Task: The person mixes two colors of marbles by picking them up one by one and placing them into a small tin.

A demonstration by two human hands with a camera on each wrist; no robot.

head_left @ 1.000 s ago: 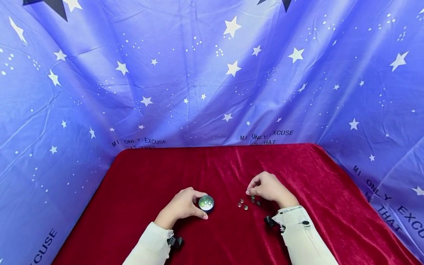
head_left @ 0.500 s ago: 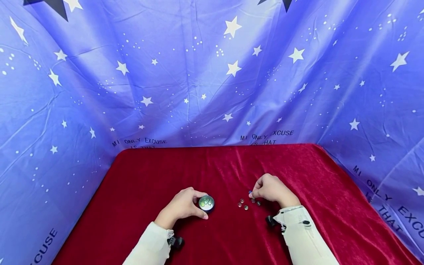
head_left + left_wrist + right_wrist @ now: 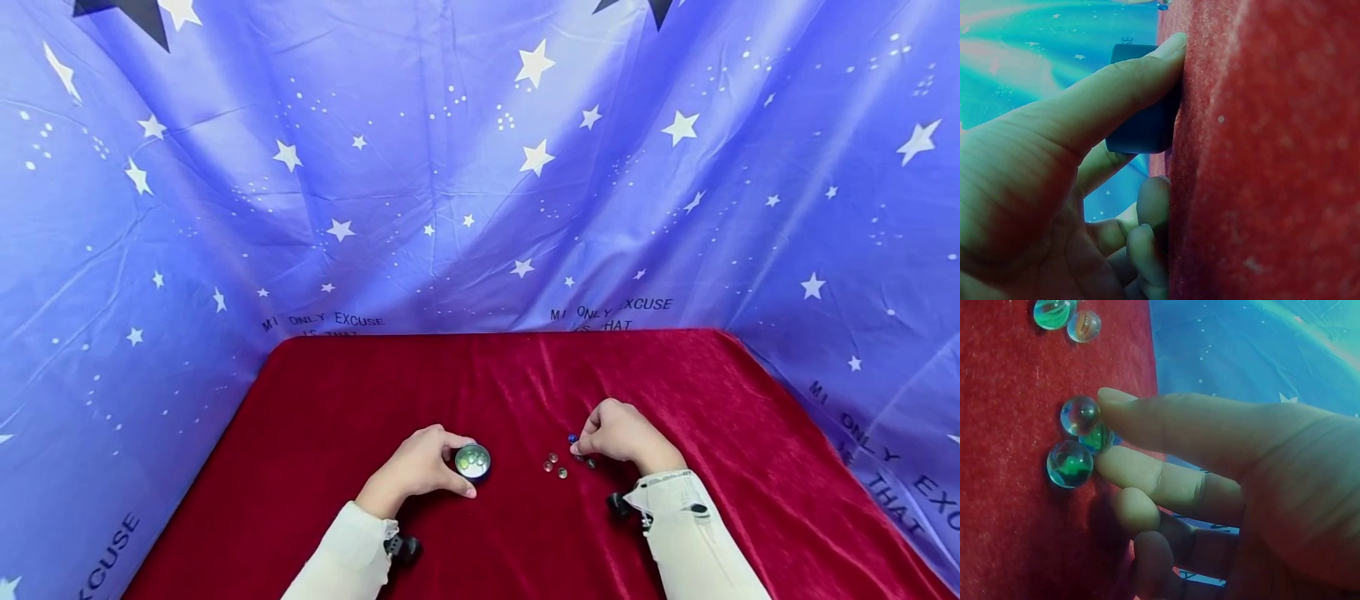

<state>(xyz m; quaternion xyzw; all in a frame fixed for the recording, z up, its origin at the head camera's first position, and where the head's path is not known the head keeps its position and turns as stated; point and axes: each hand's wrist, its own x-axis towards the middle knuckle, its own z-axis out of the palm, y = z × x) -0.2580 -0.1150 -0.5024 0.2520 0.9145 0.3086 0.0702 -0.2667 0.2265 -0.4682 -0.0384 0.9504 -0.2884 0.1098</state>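
A small round metal tin with several glass marbles inside stands on the red velvet cloth. My left hand grips the tin, thumb on the near side and fingers curled round the far side; the left wrist view shows the thumb pressed on the dark tin wall. To the right, several loose marbles lie on the cloth. My right hand is down among them, and its thumb and forefinger pinch a greenish marble, with two more marbles touching it.
Blue star-printed fabric hangs behind and on both sides of the table. A blue marble lies just beyond my right fingertips. Two further marbles lie toward the tin. Wrist cameras are strapped under both white sleeves.
My right hand came down from above the loose marbles onto them and closed thumb and forefinger on one. The left hand stayed on the tin. The head view shifted slightly.
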